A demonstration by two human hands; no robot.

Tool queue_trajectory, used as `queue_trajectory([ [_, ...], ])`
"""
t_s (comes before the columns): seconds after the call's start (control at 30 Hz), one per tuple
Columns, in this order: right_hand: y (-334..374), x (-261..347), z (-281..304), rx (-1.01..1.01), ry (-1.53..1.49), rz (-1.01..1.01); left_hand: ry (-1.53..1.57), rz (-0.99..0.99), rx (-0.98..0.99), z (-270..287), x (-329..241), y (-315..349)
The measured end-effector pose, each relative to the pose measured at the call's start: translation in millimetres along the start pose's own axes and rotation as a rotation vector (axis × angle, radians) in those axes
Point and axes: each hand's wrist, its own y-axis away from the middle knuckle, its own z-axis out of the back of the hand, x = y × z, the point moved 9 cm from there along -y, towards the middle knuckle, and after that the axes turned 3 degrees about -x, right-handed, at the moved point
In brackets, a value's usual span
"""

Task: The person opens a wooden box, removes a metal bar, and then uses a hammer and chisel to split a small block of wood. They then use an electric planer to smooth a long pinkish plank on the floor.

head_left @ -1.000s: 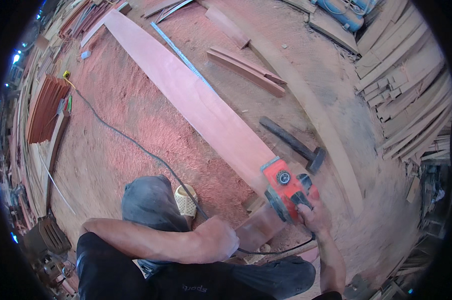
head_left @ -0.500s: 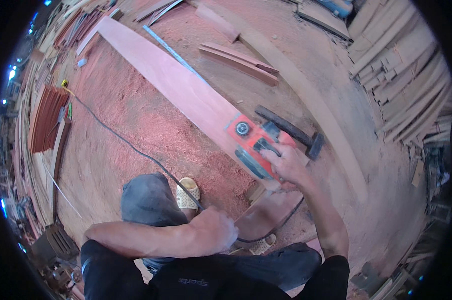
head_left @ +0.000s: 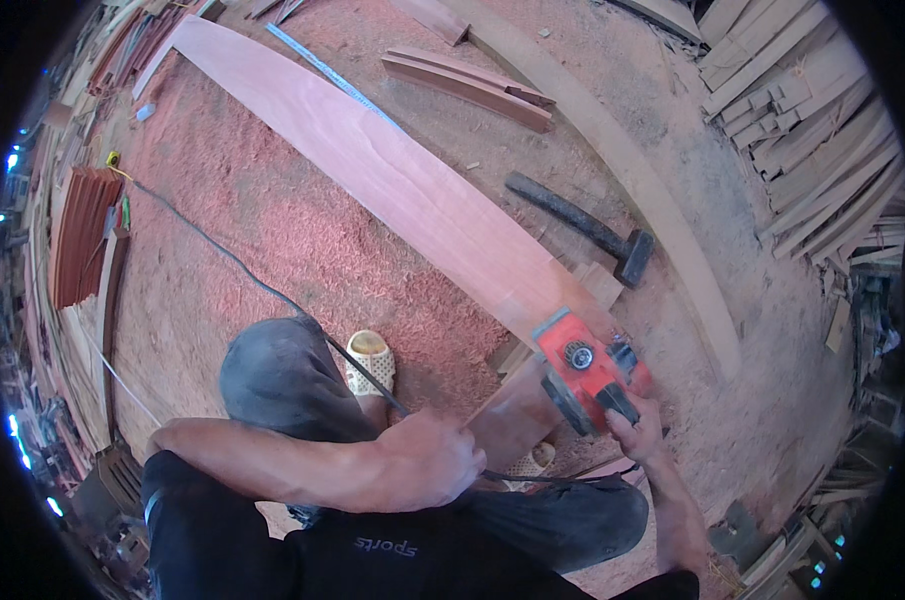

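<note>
Reddish shavings point(head_left: 282, 190) litter the dusty floor point(head_left: 187, 330); the right hand point(head_left: 640, 432) grips a red planer point(head_left: 600, 372) at the near end of a smooth pinkish plank point(head_left: 372, 160), the left hand point(head_left: 432, 458) closed around a dark cord point(head_left: 377, 384), pale lettering point(head_left: 385, 546) on the black shirt point(head_left: 382, 578)

The person's bare left forearm point(head_left: 282, 468) lies almost level across the lower left of the frame, bent at the elbow, ending near the lower centre in the left hand point(head_left: 430, 462), a closed fist with its back turned upward. At lower right, the bare right forearm point(head_left: 675, 510) rises steeply from the bottom edge, leaning slightly left, to the right hand point(head_left: 634, 432), its fingers curled in a grip.
</note>
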Motion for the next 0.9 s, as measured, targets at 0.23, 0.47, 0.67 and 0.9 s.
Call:
queue_trajectory([
  [0.23, -50.6, 64.8, -29.0, -0.092, 0.068, 0.216, -0.081, -0.064, 0.057, 5.2, 3.2, 0.3],
  [0.47, -118.3, 140.9, -65.8, -0.033, 0.137, 0.307, -0.14, -0.004, 0.047, 0.5, 0.6, 10.3],
  [0.67, -135.4, 152.4, -63.5, 0.028, 0.174, 0.211, -0.171, -0.045, -0.063, 8.6, -8.3, 7.6],
  [0.9, -19.1, 66.2, 12.7, -0.197, 0.325, 0.528, -0.087, -0.128, -0.072, 1.8, -15.0, 12.7],
])
